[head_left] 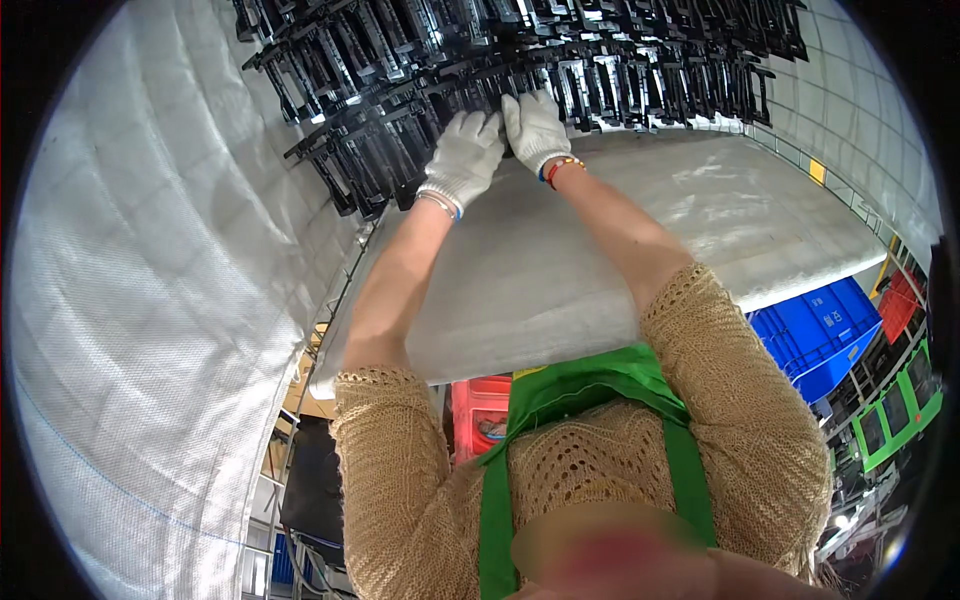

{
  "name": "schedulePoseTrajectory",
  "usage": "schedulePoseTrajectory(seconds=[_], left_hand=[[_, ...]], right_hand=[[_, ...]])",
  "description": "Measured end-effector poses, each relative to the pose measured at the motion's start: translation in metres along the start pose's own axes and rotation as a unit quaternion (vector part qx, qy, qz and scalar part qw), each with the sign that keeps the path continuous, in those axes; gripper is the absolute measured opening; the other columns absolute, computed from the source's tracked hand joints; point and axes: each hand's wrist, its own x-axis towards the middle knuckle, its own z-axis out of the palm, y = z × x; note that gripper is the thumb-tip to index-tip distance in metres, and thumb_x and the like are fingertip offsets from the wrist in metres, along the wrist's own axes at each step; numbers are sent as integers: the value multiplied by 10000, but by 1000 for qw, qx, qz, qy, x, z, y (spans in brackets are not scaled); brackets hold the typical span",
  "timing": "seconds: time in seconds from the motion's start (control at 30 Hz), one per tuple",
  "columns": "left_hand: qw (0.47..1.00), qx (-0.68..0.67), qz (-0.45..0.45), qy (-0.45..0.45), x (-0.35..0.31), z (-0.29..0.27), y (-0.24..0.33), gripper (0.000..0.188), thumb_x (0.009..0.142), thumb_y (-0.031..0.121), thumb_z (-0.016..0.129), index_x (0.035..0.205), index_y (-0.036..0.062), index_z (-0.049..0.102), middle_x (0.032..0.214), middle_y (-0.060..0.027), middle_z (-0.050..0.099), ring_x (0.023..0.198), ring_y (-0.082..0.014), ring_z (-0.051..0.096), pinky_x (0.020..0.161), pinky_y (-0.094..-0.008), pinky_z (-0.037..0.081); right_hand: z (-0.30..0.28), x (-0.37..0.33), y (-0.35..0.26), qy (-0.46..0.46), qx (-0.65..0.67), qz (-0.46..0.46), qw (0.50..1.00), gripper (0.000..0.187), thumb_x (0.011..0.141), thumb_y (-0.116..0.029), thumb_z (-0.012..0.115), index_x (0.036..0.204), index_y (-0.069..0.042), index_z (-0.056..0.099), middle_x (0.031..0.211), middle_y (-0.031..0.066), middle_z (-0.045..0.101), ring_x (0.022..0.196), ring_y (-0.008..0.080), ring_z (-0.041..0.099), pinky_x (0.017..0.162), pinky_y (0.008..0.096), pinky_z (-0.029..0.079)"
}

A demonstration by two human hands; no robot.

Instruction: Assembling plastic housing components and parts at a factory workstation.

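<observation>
Many slim, black plastic parts [610,92] stand packed in stacked rows along the far side, on top of a grey-white sheet. My left hand [465,158], in a white knit glove, reaches to the front of the lower row, fingers bent against the black parts. Close beside it on the right, my right hand [538,130], gloved the same way, has its fingers curled at the same row. A dark piece shows in the narrow gap between the hands. The fingertips blend into the black parts, so the exact grip is partly hidden.
A white woven cover [160,300] hangs at the left, over a wire frame. The padded grey-white sheet [530,270] lies under my forearms. At the right are a blue crate [820,330] and a green frame [900,410]. A red bin [480,405] sits below the sheet's near edge.
</observation>
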Motion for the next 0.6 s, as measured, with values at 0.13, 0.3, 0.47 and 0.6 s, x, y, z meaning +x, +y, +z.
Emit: schedulePoseTrajectory(seconds=[0.13, 0.3, 0.47, 0.6], left_hand=[[1000, 6, -8, -25, -4, 3, -1, 170, 820, 179, 635, 859, 56, 746, 1277, -103, 638, 1208, -304, 560, 1053, -492, 476], [1000, 0, -14, -5, -6, 11, 0, 209, 828, 159, 630, 955, 28, 733, 1312, -130, 622, 1239, -324, 556, 1087, -507, 461], [999, -3, -13, 31, -7, 20, -1, 262, 831, 157, 629, 1031, 11, 717, 1335, -164, 606, 1252, -352, 546, 1112, -534, 434], [1000, -6, -20, 17, -8, 17, -1, 285, 824, 159, 649, 1061, 15, 715, 1347, -173, 597, 1262, -369, 533, 1131, -543, 416]], right_hand=[[0, -6, -9, 5, 4, 45, 999, 493, 1051, -432, 476, 1093, 27, 650, 1260, 279, 574, 1139, 486, 570, 976, 529, 517], [2, 3, -4, -20, -30, 29, 999, 512, 1046, -449, 480, 1126, 32, 636, 1283, 313, 551, 1160, 501, 553, 970, 537, 513], [14, 12, 2, -18, 1, 46, 999, 511, 1044, -459, 483, 1186, 8, 631, 1371, 337, 495, 1188, 530, 526, 1008, 549, 490], [15, 17, 3, -53, 19, 52, 997, 542, 1043, -507, 476, 1246, -25, 617, 1450, 305, 451, 1271, 535, 482, 1076, 572, 444]])
